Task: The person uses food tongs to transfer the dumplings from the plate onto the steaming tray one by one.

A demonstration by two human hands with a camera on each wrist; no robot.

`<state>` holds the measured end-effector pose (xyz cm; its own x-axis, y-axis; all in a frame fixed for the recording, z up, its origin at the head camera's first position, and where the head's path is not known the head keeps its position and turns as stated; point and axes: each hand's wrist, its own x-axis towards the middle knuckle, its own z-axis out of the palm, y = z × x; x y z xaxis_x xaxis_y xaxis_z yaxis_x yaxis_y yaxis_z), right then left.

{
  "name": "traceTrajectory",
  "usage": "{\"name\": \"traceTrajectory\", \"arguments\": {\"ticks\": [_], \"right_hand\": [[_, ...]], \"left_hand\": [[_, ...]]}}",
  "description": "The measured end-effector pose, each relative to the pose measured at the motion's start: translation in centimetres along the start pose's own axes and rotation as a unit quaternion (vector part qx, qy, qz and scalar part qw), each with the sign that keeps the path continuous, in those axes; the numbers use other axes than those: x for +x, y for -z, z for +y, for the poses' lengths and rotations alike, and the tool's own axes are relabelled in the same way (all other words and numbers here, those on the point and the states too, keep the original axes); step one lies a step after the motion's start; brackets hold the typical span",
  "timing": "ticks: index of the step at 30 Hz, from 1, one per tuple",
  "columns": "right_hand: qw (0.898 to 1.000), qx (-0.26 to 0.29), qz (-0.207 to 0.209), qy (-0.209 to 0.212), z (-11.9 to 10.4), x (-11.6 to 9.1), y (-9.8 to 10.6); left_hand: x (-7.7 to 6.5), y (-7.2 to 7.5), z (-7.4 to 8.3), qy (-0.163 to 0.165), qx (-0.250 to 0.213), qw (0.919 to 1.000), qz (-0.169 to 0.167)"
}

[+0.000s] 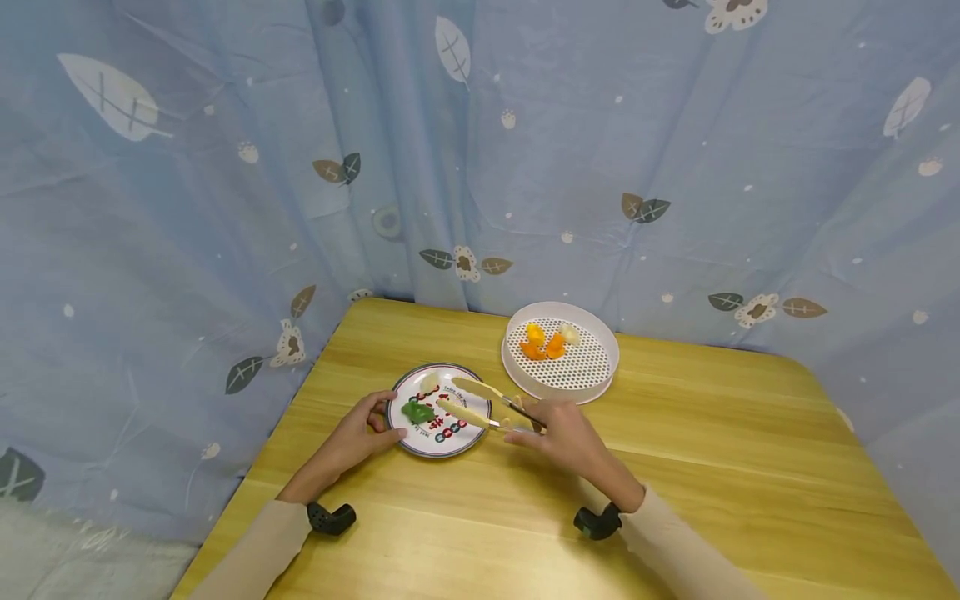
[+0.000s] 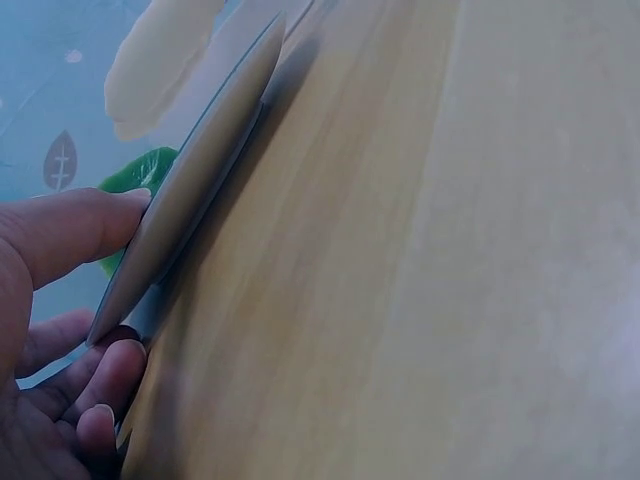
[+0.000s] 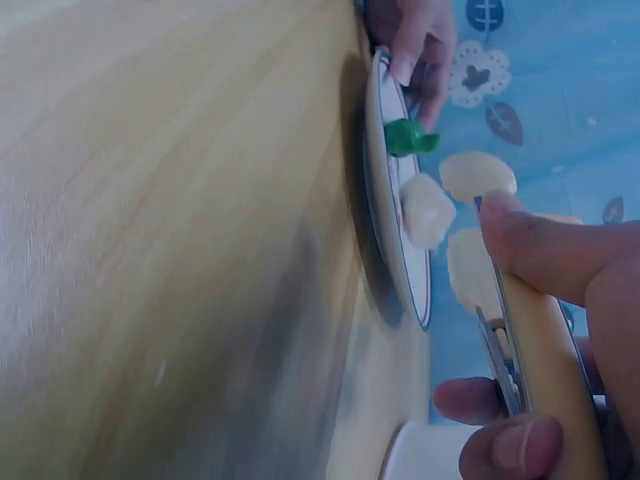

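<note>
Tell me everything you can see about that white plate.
The plate is round and shallow, perhaps ceramic or melamine, with dark and red lines round its rim and red and blue print inside. It is face up at the left of the wooden table; whether quite flat is unclear. The left hand grips its left edge, thumb on top. A green piece and a pale piece lie on it, and open tongs reach over it.
</note>
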<state>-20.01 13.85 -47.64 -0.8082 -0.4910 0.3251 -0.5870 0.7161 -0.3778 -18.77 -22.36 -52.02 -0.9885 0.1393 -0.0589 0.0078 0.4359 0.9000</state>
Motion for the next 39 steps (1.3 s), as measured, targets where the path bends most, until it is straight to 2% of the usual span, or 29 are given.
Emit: {"name": "traceTrajectory", "arguments": {"ticks": [5,12,19,26,39], "right_hand": [[0.999,0.001,-0.037,0.003,-0.6,0.0,-0.6],[0.999,0.009,-0.037,0.028,-1.4,0.1,-1.4],[0.998,0.015,-0.055,0.013,-1.6,0.1,-2.2],[0.998,0.02,-0.059,0.009,-1.7,0.3,-3.0],[0.998,-0.004,-0.045,0.043,-2.0,0.4,-3.1]], "left_hand": [[0.0,0.0,0.0,0.003,-0.003,1.0,-0.001],[-0.1,0.0,0.0,0.005,-0.001,1.0,-0.001],[-0.1,-0.1,0.1,0.012,0.002,0.9999,0.002],[-0.1,-0.1,0.1,0.006,-0.001,1.0,0.001],[0.0,0.0,0.1,-0.003,0.005,1.0,0.002]]}}
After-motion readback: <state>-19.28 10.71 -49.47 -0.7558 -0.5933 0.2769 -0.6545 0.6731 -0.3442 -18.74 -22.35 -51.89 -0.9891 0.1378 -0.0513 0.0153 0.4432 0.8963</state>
